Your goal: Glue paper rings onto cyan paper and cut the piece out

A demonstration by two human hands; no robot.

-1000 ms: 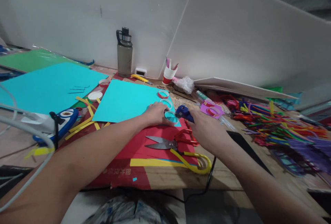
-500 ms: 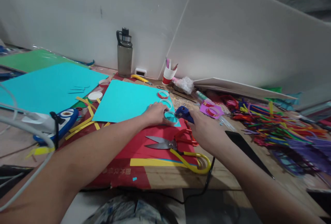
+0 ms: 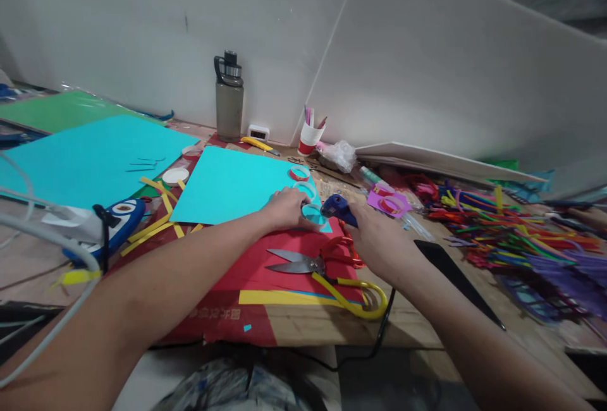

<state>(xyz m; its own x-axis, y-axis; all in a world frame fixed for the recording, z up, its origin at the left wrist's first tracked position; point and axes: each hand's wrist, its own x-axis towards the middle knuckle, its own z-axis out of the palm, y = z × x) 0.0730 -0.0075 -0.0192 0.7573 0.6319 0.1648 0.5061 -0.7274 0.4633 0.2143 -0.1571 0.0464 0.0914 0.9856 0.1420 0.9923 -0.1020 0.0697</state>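
Observation:
My left hand (image 3: 286, 208) is closed at the near right edge of a turquoise sheet (image 3: 227, 183), its fingers on a pale ring (image 3: 313, 214). Two more rings stand behind it on the sheet, the farthest one a red and white ring (image 3: 300, 174). My right hand (image 3: 367, 224) is wrapped round a dark blue glue gun (image 3: 337, 207), whose front end is beside the ring at my left fingers. Below both hands, scissors (image 3: 303, 264) with red and yellow handles lie partly open on a red sheet (image 3: 246, 272).
Behind are a bottle (image 3: 229, 104), a yellow cutter (image 3: 257, 144) and a pen cup (image 3: 310, 138). A black phone (image 3: 458, 281) and many coloured pipe cleaners (image 3: 512, 227) lie right. A blue holder (image 3: 126, 218) is left. Part of another person's hand (image 3: 590, 216) shows far right.
Part of another person's hand has come into view at the far right edge. My two hands, the ring and the glue gun look almost unmoved.

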